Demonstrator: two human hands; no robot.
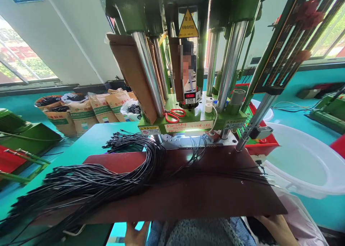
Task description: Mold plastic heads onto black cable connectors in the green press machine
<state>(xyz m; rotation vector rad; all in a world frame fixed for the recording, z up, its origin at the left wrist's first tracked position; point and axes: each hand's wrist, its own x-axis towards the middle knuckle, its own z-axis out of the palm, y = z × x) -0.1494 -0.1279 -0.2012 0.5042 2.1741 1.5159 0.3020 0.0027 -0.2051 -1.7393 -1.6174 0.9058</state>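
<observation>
At the bottom of the head view, my left hand (136,234) is below the front edge of the dark red board (215,195). Part of its fingers shows, but the board hides their tips. My right hand (275,226) is low on the right, under the board's corner, beside something black (258,231); its fingers are hidden. A thick bundle of black cables (107,185) curves across the board's left half. Several thinner black cables (198,149) run from the green press (172,125) onto the board, and more loose strands (242,174) stretch to the right.
Red-handled scissors (175,115) lie on the press. Metal columns (233,63) rise from its base. A large white tub (299,159) stands at right, near a red crate (264,142). Paper sacks (83,113) line the wall at left. A person is behind the press.
</observation>
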